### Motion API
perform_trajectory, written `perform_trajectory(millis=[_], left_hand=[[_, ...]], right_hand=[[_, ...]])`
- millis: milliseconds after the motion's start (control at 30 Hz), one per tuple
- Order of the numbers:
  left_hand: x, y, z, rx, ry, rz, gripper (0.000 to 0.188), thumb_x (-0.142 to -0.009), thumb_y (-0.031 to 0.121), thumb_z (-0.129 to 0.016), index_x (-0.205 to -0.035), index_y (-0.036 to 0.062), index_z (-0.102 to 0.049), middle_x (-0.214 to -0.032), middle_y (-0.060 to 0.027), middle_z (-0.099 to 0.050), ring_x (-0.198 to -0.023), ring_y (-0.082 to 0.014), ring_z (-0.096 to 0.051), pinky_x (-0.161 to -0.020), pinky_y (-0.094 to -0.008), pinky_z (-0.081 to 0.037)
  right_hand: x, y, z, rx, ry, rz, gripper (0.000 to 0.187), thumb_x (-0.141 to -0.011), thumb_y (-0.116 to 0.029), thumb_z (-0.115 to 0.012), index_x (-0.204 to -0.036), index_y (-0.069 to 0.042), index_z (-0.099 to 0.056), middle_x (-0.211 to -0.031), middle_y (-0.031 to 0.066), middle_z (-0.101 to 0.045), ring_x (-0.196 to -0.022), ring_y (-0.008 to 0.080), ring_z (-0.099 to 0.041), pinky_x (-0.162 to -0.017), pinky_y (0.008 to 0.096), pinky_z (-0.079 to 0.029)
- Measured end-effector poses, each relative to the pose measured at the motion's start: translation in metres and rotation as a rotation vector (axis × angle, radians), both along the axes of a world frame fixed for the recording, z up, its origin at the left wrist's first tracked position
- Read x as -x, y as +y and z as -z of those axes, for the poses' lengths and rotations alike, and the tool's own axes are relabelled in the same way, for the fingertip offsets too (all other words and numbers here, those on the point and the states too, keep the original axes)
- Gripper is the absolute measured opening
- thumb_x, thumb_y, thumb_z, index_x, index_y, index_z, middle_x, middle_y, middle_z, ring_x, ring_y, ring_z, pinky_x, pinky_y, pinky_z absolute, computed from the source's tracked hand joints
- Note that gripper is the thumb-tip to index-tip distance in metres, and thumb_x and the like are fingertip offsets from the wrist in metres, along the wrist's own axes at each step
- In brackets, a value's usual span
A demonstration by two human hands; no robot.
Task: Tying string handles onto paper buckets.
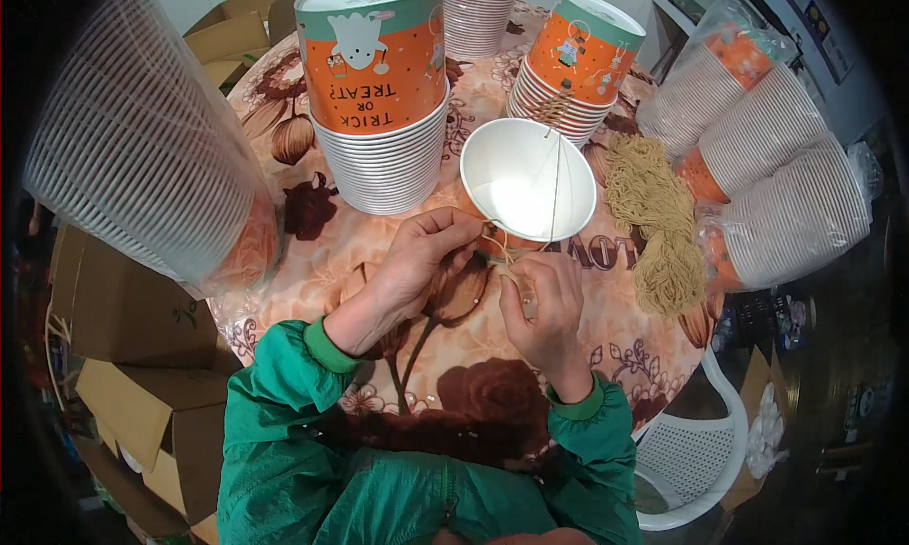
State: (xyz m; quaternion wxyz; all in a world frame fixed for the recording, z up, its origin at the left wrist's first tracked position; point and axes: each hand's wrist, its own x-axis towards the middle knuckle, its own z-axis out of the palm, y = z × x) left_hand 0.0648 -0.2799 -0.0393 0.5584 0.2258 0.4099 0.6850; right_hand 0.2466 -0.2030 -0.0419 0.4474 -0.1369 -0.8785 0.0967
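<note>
A paper bucket (492, 180), white inside and orange outside, stands on the table in front of me with its mouth tilted toward me. A thin tan cord (557, 180) runs from a hole at its far rim across the mouth to the near side. At the near rim my left hand (426, 261) pinches a looped part of the cord between thumb and fingers. Just right of it, my right hand (544, 308) is closed on the cord too, thumb against forefinger. The exact crossing of the strands between my fingertips is too small to make out.
A flower-patterned cloth (492, 393) covers the round table. Stacked orange buckets (379, 161) and another stack (563, 100) stand behind. A hank of tan cord (653, 223) lies right, beside bagged buckets (776, 214). A tall bagged stack (142, 157) rises left, near cardboard boxes (142, 327).
</note>
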Motion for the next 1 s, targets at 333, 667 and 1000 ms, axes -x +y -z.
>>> perform_trajectory(millis=[333, 667, 1000], left_hand=[[-0.010, 0.001, 0.010, -0.026, 0.435, -0.230, 0.007, -0.099, 0.008, -0.063, -0.098, 0.0017, -0.065, -0.079, 0.0001, -0.064, -0.066, -0.0057, -0.054, -0.057, -0.0217, -0.042], [-0.019, -0.008, -0.005, -0.658, 1.637, -0.338, 0.029, -0.077, 0.006, -0.076, -0.103, 0.0016, -0.066, -0.088, -0.0094, -0.060, -0.073, -0.0261, -0.064, -0.061, -0.0363, -0.052], [-0.019, -0.009, -0.011, -0.710, 1.680, -0.337, 0.029, -0.077, 0.009, -0.075, -0.103, 0.0011, -0.066, -0.092, -0.0082, -0.062, -0.077, -0.0250, -0.064, -0.064, -0.0355, -0.054]], right_hand=[[-0.006, 0.003, 0.006, 0.139, 0.025, -0.015, 0.029, -0.078, 0.009, -0.062, -0.104, -0.001, -0.058, -0.097, 0.0134, -0.065, -0.090, 0.0321, -0.062, -0.081, 0.0423, -0.045], [-0.006, -0.006, 0.000, 0.117, 0.104, -0.039, 0.029, -0.079, 0.010, -0.066, -0.106, 0.000, -0.059, -0.096, 0.0130, -0.067, -0.087, 0.0317, -0.063, -0.080, 0.0417, -0.047], [-0.008, -0.005, -0.006, 0.041, 0.132, -0.068, 0.032, -0.079, 0.010, -0.067, -0.108, -0.002, -0.059, -0.094, 0.0112, -0.066, -0.082, 0.0298, -0.063, -0.076, 0.0420, -0.044]])
